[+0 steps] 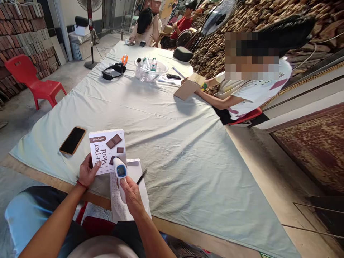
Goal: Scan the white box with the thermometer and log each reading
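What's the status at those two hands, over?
Left hand grips white rectangular cardboard NutriMotion box. Right hand holds white gun-shaped plastic device, nose toward box, contact unclear. Nothing visible between.

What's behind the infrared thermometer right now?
Behind the infrared thermometer are the NutriMotion box, held in the left hand, and, lower down, printed paper. The parts directly behind its head and handle are covered.

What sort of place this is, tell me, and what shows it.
Probably a covered yard or makeshift workspace, though I can't be certain: there are stacked bricks, a heap of what looks like firewood, and a large cloth-covered table with people seated around it.
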A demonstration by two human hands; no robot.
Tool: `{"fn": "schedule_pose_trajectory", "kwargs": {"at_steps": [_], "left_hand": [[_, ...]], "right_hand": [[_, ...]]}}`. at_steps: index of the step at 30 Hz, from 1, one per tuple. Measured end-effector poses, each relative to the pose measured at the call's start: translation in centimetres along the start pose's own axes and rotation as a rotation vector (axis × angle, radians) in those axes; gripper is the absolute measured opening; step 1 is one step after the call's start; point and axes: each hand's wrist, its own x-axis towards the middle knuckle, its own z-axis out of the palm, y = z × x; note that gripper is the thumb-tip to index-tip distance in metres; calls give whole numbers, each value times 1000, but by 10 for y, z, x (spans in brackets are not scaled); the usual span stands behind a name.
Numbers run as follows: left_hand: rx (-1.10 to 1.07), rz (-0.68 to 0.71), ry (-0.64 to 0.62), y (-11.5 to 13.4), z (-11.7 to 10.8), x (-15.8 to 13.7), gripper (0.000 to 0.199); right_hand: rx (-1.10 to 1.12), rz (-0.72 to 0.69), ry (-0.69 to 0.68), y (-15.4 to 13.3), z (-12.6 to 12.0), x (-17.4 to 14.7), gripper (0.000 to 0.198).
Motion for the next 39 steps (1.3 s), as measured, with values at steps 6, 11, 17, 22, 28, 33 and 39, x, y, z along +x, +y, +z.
{"fn": "schedule_pose_trajectory", "kwargs": {"at_steps": [6,11,17,22,28,33,39], "left_hand": [[2,-29,-3,0,0,0,51],[-11,-59,-6,-1,0,-1,54],[-20,-44,-11,-9,0,-1,59],[-48,-74,-51,-7,-3,2,65],[-89,-233,-31,3,-12,12,75],[-159,-277,65,7,-15,30,75],[-138,-112,190,9,6,82,64]], "right_hand": [[-2,-5,-3,8,1,-2,45],[41,25,13,8,4,-4,47],[124,84,-14,-8,4,-8,43],[188,75,22,-25,1,-22,44],[167,44,102,-43,-14,-41,47],[157,-25,170,-46,-31,-53,54],[181,-62,241,-54,-45,-63,55]]}}
